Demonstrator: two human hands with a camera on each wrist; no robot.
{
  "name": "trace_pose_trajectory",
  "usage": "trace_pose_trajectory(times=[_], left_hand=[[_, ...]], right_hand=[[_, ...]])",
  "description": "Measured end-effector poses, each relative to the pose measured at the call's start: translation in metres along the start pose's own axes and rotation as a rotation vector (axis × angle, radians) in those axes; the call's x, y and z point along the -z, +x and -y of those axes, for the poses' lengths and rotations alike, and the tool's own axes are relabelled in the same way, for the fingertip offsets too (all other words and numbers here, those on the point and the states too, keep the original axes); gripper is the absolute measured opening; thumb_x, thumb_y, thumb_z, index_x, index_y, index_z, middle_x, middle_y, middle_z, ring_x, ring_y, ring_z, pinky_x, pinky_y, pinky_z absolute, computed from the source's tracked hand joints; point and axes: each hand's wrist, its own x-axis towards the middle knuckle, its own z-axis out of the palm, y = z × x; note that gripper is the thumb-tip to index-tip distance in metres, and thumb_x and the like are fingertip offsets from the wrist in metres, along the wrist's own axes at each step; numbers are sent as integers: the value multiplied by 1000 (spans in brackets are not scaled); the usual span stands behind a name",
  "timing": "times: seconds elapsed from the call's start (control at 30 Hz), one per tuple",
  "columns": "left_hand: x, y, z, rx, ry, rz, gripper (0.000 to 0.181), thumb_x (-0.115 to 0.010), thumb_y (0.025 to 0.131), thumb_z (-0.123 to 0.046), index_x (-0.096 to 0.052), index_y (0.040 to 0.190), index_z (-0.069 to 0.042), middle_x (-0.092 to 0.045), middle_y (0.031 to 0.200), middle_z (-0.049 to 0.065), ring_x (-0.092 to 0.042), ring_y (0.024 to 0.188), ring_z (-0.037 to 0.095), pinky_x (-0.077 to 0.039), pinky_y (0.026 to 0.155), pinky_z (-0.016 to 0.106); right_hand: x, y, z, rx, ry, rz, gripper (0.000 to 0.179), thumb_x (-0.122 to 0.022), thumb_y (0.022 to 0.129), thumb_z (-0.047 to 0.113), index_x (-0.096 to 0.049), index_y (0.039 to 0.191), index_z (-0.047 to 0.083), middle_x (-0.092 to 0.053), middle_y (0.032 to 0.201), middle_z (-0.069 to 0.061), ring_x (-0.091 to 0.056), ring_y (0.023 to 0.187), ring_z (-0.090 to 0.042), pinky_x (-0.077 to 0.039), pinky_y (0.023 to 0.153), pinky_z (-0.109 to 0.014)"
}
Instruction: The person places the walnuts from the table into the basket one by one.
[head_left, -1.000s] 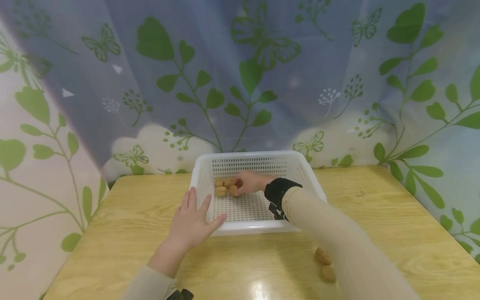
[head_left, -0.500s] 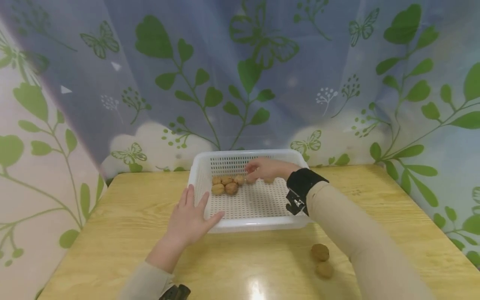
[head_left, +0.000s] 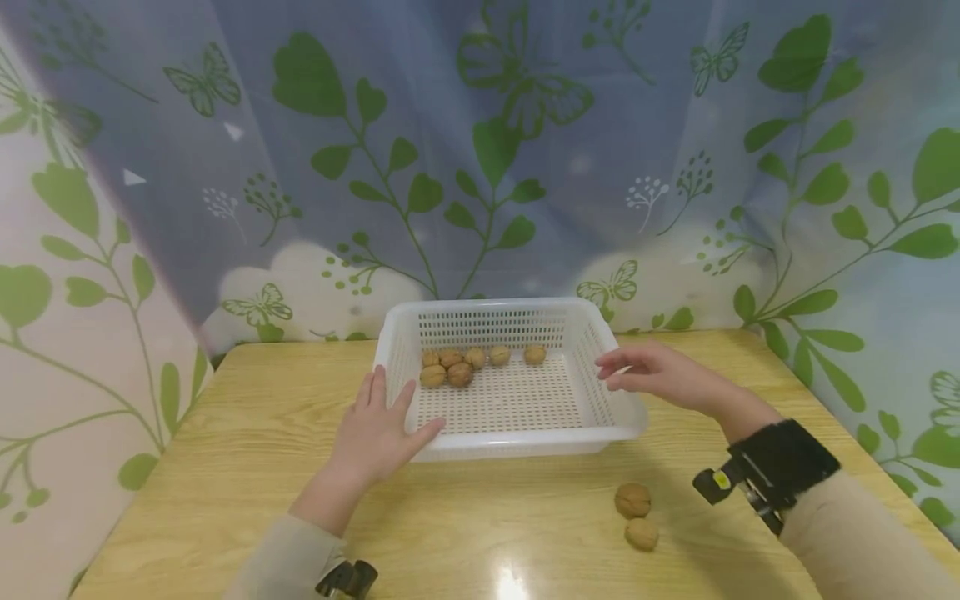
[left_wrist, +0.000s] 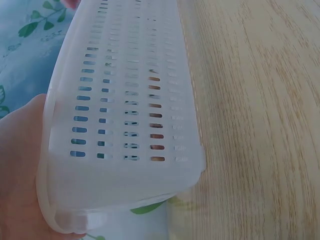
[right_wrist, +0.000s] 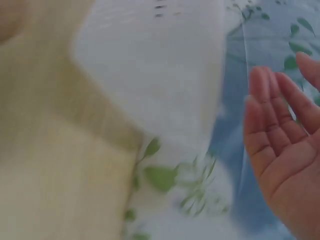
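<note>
A white plastic basket [head_left: 517, 436] with slotted sides stands on the table. Several walnuts [head_left: 460, 375] cluster at its back left, and a lone walnut [head_left: 535, 355] lies farther right along the back. My left hand [head_left: 378, 437] rests on the basket's left rim, fingers spread; in the left wrist view, brown shows through the slots of the basket wall [left_wrist: 120, 185]. Over the right rim hovers my right hand [head_left: 663, 375], its fingers loosely extended. The right wrist view shows that palm [right_wrist: 287, 145] holding nothing. Two walnuts, one darker [head_left: 633, 500] and one lighter [head_left: 641, 534], sit in front of the basket.
The light wooden table [head_left: 247, 467] carries everything. Close behind the basket hangs a blue and white curtain [head_left: 420, 242] printed with green leaves and butterflies. A black wrist strap [head_left: 783, 462] with a small camera is on the right forearm.
My right hand has let go of a walnut among those in the basket, then lifted and moved right to the basket's right rim. The left hand has stayed on the left rim.
</note>
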Motion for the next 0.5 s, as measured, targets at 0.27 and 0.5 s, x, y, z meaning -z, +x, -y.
trace_pose_trajectory(times=[0.27,0.5], left_hand=[[-3,1,1,-5,-13,10,93,-26,84,-77,-32,146,-8,-2,150,31,-3,137,46,-23,101,62],[-2,2,1,-5,-1,2,92,-26,84,-76,-32,145,-8,-3,149,31,-6,136,47,-24,101,62]], right_hand=[[-10,-67,-47,-81,142,-56,27,-52,97,16,-55,111,-7,-61,98,-17,-60,89,-16,-50,77,-34],[-45,-77,-79,-75,148,132,38,-57,94,18,-52,122,-6,-59,116,-19,-58,105,-22,-46,84,-25]])
